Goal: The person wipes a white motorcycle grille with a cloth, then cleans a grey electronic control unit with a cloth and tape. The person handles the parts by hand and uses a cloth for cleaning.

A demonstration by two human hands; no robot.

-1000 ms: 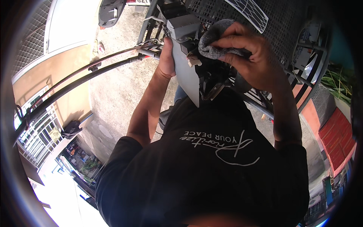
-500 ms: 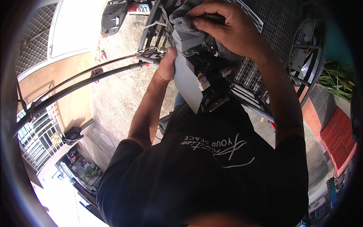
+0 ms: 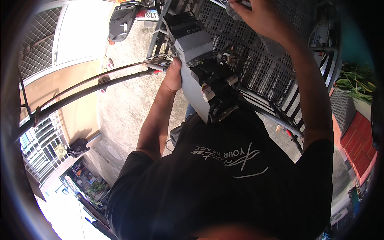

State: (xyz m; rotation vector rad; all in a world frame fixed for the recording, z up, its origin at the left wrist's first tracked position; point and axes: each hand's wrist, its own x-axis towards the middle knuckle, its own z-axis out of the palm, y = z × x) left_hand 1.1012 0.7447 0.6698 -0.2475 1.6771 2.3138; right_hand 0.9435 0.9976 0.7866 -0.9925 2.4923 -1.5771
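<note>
A grey and black machine unit (image 3: 194,45) with a flat pale side panel, exposed wires and connectors leans against my shirt front. My left hand (image 3: 173,75) is closed on the left edge of the unit, thumb along the panel and the other fingers hidden behind it. Up at the top of the view, right of the unit and apart from it, my right hand (image 3: 262,18) pinches a grey cloth (image 3: 233,13). The unit's kind cannot be made out. A white connector (image 3: 209,95) shows among its black parts.
Beyond the unit lies a dark perforated mesh platform (image 3: 268,72) with metal rails. A long dark bar (image 3: 92,85) runs in from the left. A motorcycle's rear part (image 3: 123,22) stands on the concrete floor (image 3: 124,108). Plants (image 3: 356,86) and a red brick-patterned surface (image 3: 358,144) are at right.
My right hand has lifted the cloth off the unit's upper end and moved right and away, uncovering its grey and black top. My left hand keeps its hold as the unit shifts slightly.
</note>
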